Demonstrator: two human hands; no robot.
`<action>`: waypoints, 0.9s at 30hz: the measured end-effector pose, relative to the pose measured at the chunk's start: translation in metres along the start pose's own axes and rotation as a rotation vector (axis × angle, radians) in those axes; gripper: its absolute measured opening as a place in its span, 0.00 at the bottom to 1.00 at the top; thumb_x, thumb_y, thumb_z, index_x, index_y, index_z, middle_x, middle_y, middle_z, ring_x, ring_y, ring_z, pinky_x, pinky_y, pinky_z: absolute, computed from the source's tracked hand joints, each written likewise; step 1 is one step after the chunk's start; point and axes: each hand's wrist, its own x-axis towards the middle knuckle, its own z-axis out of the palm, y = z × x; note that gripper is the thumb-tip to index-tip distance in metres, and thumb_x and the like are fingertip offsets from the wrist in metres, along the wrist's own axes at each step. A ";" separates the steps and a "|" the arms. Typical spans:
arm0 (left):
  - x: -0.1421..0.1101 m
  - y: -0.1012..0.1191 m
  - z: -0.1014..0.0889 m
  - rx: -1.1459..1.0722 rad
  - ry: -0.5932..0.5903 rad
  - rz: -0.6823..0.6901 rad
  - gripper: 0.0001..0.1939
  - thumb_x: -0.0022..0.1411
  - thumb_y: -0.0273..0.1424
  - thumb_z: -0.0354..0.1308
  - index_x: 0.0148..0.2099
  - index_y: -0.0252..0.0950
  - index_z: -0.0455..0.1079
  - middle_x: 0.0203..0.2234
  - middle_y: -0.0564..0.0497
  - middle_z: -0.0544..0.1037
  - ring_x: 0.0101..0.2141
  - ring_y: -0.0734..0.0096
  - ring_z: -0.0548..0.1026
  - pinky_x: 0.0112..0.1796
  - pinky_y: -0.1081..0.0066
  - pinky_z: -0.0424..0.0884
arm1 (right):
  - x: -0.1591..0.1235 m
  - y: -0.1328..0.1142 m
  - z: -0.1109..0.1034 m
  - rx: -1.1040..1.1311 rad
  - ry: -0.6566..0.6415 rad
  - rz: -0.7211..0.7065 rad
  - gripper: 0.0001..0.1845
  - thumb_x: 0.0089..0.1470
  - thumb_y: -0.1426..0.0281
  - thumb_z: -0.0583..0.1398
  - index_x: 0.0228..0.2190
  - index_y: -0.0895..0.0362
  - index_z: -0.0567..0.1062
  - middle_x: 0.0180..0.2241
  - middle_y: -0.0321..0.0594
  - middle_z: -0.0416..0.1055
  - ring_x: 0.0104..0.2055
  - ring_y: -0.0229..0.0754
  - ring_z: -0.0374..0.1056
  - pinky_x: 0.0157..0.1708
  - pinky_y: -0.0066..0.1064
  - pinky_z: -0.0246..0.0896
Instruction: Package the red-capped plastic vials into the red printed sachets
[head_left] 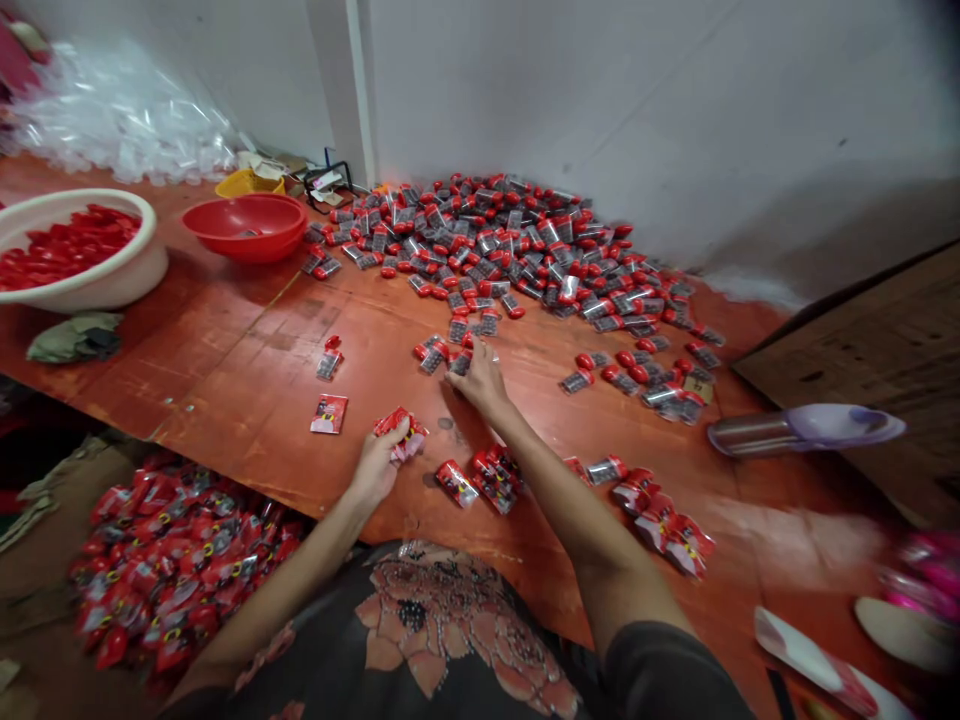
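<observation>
My left hand (377, 457) is closed on a small stack of red printed labels (403, 432) just above the red table (240, 370). My right hand (478, 378) reaches forward, fingers pinched on a small clear tube with a red cap (460, 361) at the near edge of a large heap of such tubes (510, 250). Several wrapped red packets (487, 478) lie between my arms, and more lie to the right (664, 520). One loose red label (329, 413) lies flat to the left of my left hand.
A white basin of red caps (75, 250), a red bowl (246, 225) and a yellow bowl (250, 184) stand at the back left. A heap of finished red packets (172, 565) lies below the table's left edge. A purple scoop (810, 428) rests at the right.
</observation>
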 end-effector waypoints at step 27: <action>-0.051 0.004 0.019 0.490 -0.479 0.297 0.09 0.51 0.34 0.68 0.37 0.38 0.81 0.39 0.45 0.82 0.40 0.64 0.79 0.44 0.65 0.74 | -0.159 -0.032 -0.070 -0.042 -0.009 -0.542 0.47 0.52 0.67 0.63 0.66 0.57 0.46 0.57 0.57 0.60 0.59 0.60 0.58 0.57 0.55 0.60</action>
